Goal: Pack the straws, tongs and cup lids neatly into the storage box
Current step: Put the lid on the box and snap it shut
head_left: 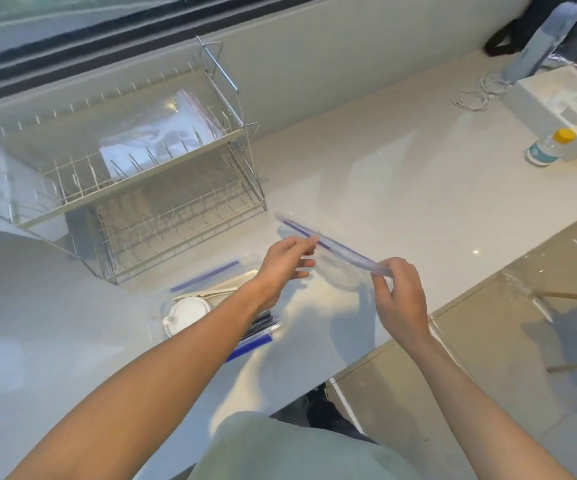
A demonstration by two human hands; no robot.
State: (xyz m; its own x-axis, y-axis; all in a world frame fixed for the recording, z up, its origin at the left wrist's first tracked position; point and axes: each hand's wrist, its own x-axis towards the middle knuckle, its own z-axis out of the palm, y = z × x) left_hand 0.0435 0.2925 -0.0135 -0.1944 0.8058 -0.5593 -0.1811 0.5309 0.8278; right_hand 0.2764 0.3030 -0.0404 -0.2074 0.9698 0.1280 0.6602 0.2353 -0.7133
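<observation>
A clear storage box (245,263) with blue clips sits on the white counter under my left forearm. Inside it lie a white cup lid (186,315), pale tongs (211,294) and dark straws (263,323). The box's clear lid (335,245) with a blue seal is held in the air above the counter, tilted edge-on. My right hand (399,296) grips its near end. My left hand (289,263) touches its middle with the fingertips.
A two-tier wire dish rack (134,188) with plastic bags stands at the back left. A white box (564,109), a bottle with a yellow cap (548,147) and coiled cables (474,98) are at the far right. The counter edge runs diagonally at right.
</observation>
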